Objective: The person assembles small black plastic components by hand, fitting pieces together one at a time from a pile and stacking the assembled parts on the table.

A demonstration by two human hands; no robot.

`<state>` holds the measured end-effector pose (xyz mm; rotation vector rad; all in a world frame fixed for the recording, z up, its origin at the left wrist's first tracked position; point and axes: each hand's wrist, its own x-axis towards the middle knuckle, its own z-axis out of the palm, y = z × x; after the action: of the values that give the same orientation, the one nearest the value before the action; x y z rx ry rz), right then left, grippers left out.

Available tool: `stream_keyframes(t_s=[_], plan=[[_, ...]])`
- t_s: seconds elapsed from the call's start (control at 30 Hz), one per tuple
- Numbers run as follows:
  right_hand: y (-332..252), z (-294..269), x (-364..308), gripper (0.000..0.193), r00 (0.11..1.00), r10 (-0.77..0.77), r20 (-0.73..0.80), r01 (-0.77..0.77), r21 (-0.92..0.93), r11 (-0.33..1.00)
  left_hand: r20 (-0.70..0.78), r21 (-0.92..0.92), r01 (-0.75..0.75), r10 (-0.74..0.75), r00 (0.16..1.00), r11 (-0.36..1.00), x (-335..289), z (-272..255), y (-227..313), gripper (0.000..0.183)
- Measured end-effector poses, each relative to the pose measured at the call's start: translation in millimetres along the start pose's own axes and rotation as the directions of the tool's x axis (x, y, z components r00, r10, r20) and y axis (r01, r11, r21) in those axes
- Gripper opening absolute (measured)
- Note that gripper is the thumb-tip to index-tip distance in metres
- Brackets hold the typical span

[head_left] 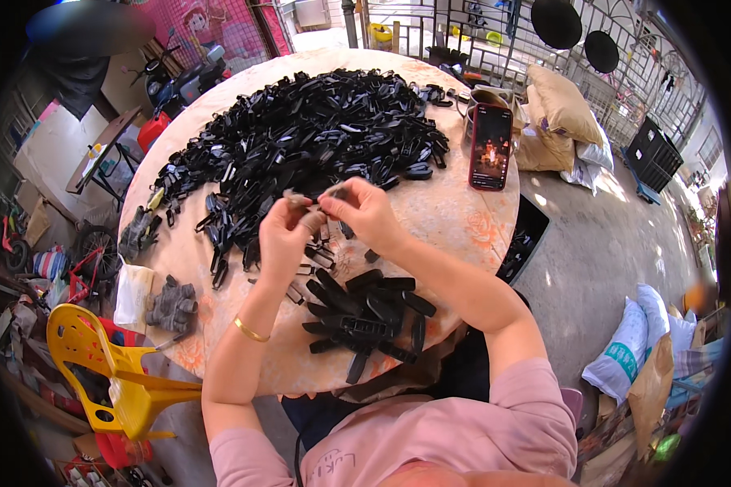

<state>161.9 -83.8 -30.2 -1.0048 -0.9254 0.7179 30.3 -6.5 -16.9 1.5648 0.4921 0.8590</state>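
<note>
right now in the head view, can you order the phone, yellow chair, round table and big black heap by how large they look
Largest to smallest:
1. round table, partly covered
2. big black heap
3. yellow chair
4. phone

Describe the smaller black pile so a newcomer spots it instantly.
Start at the round, floral-patterned table. On its side nearest the pink shirt lies the smaller pile of black pieces. Unlike the sprawling black heap across the table, it is compact and close to the near edge.
</note>
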Motion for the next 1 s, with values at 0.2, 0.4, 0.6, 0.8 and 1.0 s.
stream_keyframes(t_s=[0.2, 0.4, 0.6, 0.8, 1.0], plan=[[-12.8, -33.4, 17.2, 0.02, 0.972, -0.201, -0.119, 0.171, -0.226, 0.959, 0.162, 0.806, -0.4, 0.488, 0.858, 0.435, 9.5, -4.9, 5.3, 0.04], [-9.6, -37.8, 20.5, 0.036, 0.999, 0.043, 0.007, -0.039, -0.338, 0.94, 0.653, 0.664, -0.678, 0.197, 0.731, 0.315, 3.7, 11.3, -14.8, 0.033], [-10.6, -24.5, 12.2, 0.034, 0.998, 0.031, 0.053, -0.014, -0.295, 0.955, 0.464, 0.622, -0.48, 0.202, 0.862, 0.618, 4.2, 4.5, -0.8, 0.026], [-18.9, -12.3, -0.8, 0.017, 0.961, 0.032, 0.273, 0.03, -0.22, 0.975, 0.182, -0.238, 0.114, -0.071, 0.981, 0.965, 3.3, -12.4, 9.1, 0.027], [-18.3, -3.0, -8.4, 0.018, 0.95, -0.027, 0.31, 0.092, -0.198, 0.976, 0.168, -0.256, 0.108, -0.066, 0.984, 0.961, -2.8, -17.5, 12.0, 0.029]])
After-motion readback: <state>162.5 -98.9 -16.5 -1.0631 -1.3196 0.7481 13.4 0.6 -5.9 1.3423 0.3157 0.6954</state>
